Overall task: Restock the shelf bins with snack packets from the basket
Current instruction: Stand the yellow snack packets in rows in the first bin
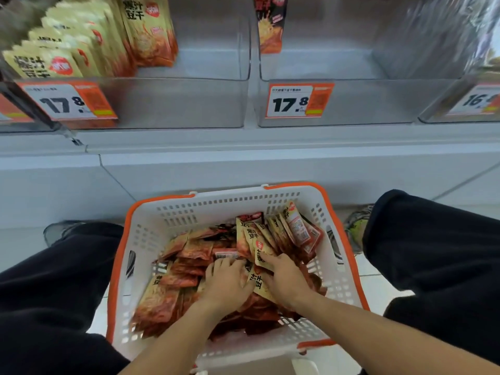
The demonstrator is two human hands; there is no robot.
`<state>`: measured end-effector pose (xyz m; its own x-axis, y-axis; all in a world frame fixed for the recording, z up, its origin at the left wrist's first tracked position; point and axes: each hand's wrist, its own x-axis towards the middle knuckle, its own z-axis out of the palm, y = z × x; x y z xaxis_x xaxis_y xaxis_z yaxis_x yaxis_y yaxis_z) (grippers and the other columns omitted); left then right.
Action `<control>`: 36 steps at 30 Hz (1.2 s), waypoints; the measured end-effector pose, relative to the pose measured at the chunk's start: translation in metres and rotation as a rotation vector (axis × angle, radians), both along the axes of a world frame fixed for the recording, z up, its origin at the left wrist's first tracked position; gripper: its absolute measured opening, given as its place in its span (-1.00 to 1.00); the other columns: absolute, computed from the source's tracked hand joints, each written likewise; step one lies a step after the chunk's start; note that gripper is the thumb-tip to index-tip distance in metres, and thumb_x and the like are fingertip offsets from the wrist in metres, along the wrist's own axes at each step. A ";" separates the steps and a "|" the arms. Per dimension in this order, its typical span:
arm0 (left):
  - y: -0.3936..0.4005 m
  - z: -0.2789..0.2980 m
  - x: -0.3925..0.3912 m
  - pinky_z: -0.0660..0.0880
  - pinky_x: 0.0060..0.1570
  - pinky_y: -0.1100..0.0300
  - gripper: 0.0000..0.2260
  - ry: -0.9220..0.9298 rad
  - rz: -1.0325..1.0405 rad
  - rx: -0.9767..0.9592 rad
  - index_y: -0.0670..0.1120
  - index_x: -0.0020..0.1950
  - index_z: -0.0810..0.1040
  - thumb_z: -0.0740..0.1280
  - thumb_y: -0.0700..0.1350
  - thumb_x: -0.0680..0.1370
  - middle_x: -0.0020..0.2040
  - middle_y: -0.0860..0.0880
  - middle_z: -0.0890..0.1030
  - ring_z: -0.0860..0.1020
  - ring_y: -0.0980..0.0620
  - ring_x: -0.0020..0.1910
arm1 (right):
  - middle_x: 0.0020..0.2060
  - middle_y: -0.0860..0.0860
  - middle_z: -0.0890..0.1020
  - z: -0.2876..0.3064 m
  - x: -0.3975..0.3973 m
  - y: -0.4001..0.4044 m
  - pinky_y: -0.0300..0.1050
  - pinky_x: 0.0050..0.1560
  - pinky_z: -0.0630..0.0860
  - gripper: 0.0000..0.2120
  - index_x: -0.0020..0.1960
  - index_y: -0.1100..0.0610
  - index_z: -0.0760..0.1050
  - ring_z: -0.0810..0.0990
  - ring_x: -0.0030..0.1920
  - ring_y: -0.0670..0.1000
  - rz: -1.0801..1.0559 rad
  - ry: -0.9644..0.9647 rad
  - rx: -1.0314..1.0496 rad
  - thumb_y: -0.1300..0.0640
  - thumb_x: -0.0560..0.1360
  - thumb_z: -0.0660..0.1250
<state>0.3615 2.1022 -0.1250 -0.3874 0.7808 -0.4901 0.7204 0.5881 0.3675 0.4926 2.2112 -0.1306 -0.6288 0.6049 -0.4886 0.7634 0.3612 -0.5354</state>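
The snack packets (pixel 189 269) are flat, glossy foil pouches, tan at the top and fading to orange-red, with bold black characters and a round red badge. They lie in a loose heap across the floor of the basket (pixel 151 231), mostly flat at its left side and near edge; a small bunch (pixel 284 234) stands tilted against the far right corner.

The basket is white plastic with slotted, perforated walls, an orange rim and rounded corners. It sits on the floor between the person's legs in dark trousers (pixel 46 299).

Both hands are down in the heap near the middle of the basket. The left hand (pixel 227 282) lies palm down, its fingers bent over the pouches below; whether this grip has actually closed on one cannot be told. The right hand (pixel 284 280) is just beside it, fingers and thumb curled round a tan packet (pixel 261 262) whose top edge sticks up between the two hands.

Above, on the white shelf (pixel 243 142), stand clear, smooth-walled plastic bins. The left bin (pixel 189 104) holds a row of the same tan pouches (pixel 89 41) along its left side. The middle bin (pixel 365 104) holds one dark red-and-black packet (pixel 270 25) at its far left corner. Orange-framed price tags (pixel 295 101) reading 17.8 hang on the front walls.
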 end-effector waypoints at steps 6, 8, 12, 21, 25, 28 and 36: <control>0.011 0.000 0.003 0.24 0.41 -0.06 -0.69 -0.063 0.233 0.061 0.15 0.12 0.64 0.27 0.27 0.54 0.15 0.14 0.57 0.40 -0.03 0.33 | 0.07 -0.05 0.45 0.024 0.001 -0.006 -0.17 0.21 0.45 -0.44 0.46 -0.06 0.41 0.52 0.17 0.05 0.051 0.093 -0.073 0.18 0.47 0.35; 0.013 0.004 0.003 0.43 0.23 -0.05 -0.80 -0.105 0.360 0.177 0.11 -0.12 0.67 0.36 0.18 0.53 -0.16 0.17 0.63 0.56 0.04 0.07 | 0.09 -0.04 0.54 0.036 0.000 -0.008 -0.22 0.21 0.46 -0.47 0.42 -0.02 0.46 0.55 0.17 0.00 0.017 0.174 -0.115 0.11 0.45 0.31; 0.018 0.020 -0.002 0.53 -0.13 0.23 -0.92 -0.279 0.573 0.335 -0.01 -0.04 0.64 0.37 -0.04 0.59 -0.13 0.10 0.66 0.58 0.17 -0.13 | 0.11 -0.10 0.61 0.038 -0.007 -0.005 -0.27 0.16 0.55 -0.47 0.46 0.04 0.40 0.61 0.12 -0.11 -0.140 0.251 -0.171 0.29 0.51 0.32; 0.037 0.072 -0.051 0.60 -0.14 -0.03 -0.89 -0.406 0.368 0.411 -0.08 -0.06 0.63 0.33 -0.10 0.61 -0.16 -0.14 0.70 0.65 -0.09 -0.20 | 0.13 -0.12 0.52 0.082 -0.038 0.038 -0.37 0.06 0.47 -0.28 0.46 -0.08 0.26 0.55 0.10 -0.11 -0.186 0.399 -0.125 0.27 0.41 0.44; 0.045 0.117 -0.087 0.45 -0.18 0.24 -0.88 -0.348 0.230 0.404 -0.05 -0.05 0.62 0.32 -0.08 0.63 -0.14 -0.12 0.68 0.60 0.00 -0.19 | -0.06 -0.12 0.72 0.113 -0.056 0.057 -0.16 0.07 0.61 -0.68 0.10 -0.03 0.64 0.68 -0.03 -0.12 -0.021 0.417 -0.196 0.27 0.42 0.49; 0.046 0.160 -0.112 0.51 -0.20 0.27 -0.91 -0.365 0.182 0.479 -0.05 -0.07 0.60 0.34 -0.14 0.62 -0.11 -0.07 0.69 0.64 0.06 -0.15 | -0.07 -0.06 0.74 0.139 -0.072 0.062 -0.05 0.10 0.61 -0.74 0.04 -0.01 0.63 0.70 -0.05 -0.11 0.024 0.459 -0.202 0.27 0.43 0.50; 0.029 0.261 -0.161 0.62 -0.19 0.20 -0.83 -0.370 0.230 0.788 -0.11 0.00 0.62 0.35 -0.03 0.55 -0.15 -0.06 0.72 0.66 0.06 -0.20 | -0.06 -0.08 0.73 0.235 -0.130 0.050 -0.03 0.01 0.66 -0.66 0.17 0.01 0.55 0.71 -0.09 -0.08 0.102 0.712 -0.098 0.22 0.44 0.53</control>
